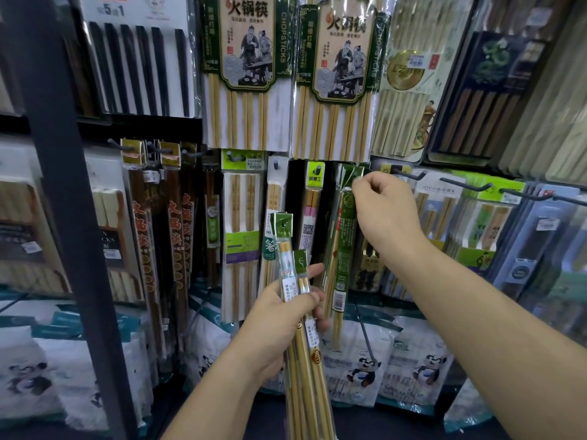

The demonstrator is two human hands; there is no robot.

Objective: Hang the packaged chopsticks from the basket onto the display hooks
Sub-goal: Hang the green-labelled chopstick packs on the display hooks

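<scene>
Chopsticks in a green pack (344, 249) hang upright at the middle of the display. The right grip (384, 211) pinches the pack's top edge between thumb and curled fingers, just under the big packs (247, 74) of the upper row. Whether its hole sits on a hook cannot be made out. Lower and to the left, the left grip (279, 315) is wrapped round a bundle (306, 354) of more slim packs. They stand nearly upright, with their green tops reaching above the fingers. Right of the pinched pack, bare hooks (409, 174) jut out over pale green-topped packs. To the left hang dark packs (173, 236) with red lettering, beside a dark post (60, 185). Panda bags (365, 369) fill the bottom row.
</scene>
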